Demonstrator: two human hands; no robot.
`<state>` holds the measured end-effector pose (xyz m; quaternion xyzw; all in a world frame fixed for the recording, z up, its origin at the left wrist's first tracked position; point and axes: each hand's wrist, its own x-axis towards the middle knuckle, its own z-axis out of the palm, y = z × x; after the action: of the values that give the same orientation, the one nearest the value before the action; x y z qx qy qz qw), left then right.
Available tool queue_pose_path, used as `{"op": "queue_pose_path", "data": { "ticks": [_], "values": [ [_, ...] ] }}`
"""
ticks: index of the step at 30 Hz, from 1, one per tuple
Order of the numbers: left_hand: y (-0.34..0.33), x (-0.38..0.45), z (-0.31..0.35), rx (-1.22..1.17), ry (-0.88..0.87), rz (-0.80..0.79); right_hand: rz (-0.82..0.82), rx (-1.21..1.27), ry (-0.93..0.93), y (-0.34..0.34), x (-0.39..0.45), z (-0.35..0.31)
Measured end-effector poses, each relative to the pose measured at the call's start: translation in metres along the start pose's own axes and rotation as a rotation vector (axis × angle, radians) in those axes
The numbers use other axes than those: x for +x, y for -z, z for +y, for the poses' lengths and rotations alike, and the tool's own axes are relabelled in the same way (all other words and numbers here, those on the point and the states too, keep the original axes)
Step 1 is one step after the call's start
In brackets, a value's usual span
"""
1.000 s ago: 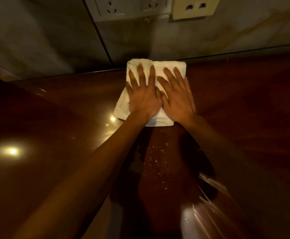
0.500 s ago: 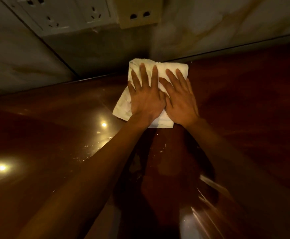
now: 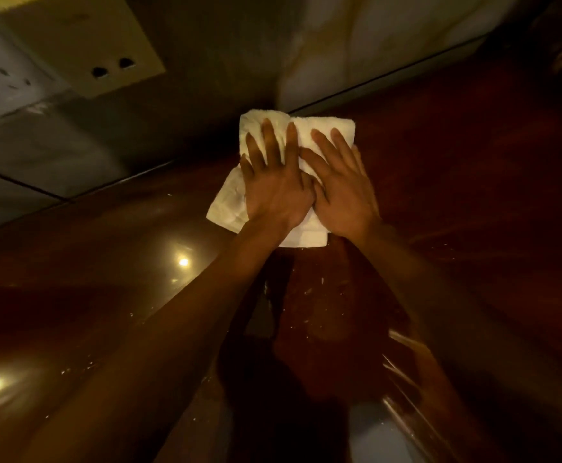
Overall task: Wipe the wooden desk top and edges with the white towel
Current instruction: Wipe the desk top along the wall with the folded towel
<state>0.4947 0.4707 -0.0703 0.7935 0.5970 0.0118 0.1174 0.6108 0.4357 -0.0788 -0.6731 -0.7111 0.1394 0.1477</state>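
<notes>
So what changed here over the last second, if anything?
Little. The wall sockets slid up and left in view, so the view swung right; whether the towel itself travelled along the desk I cannot tell. Unchanged: left hand and right hand flat, side by side on the folded towel at the wall edge.

Folded white towel flat on glossy wooden desk — at back edge

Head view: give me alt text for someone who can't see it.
Both hands, left hand and right hand, press flat on a folded white towel at the far edge of a glossy wooden desk, against the wall. Pale specks dot the surface nearer the camera.
</notes>
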Motion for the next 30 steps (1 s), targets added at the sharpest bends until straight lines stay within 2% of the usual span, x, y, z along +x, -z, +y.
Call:
{"op": "queue_pose_path", "data": {
  "ticks": [11,16,19,24,30],
  "values": [
    [-0.006,0.018,0.053,-0.014,-0.059,-0.027,0.006,-0.032,-0.071,0.024,-0.004,0.05],
    [0.006,0.011,0.024,-0.056,-0.175,-0.061,-0.026,0.011,-0.204,0.03,0.005,0.035],
    [0.01,0.003,0.006,-0.069,-0.184,-0.07,-0.057,-0.022,-0.309,0.026,0.011,0.013],
    [0.012,-0.002,-0.009,-0.132,-0.193,-0.101,-0.041,-0.17,-0.365,0.008,0.012,-0.008],
    [0.006,-0.016,-0.017,-0.173,-0.195,-0.047,-0.025,-0.185,-0.388,0.0,0.0,-0.017]
  ]
}}
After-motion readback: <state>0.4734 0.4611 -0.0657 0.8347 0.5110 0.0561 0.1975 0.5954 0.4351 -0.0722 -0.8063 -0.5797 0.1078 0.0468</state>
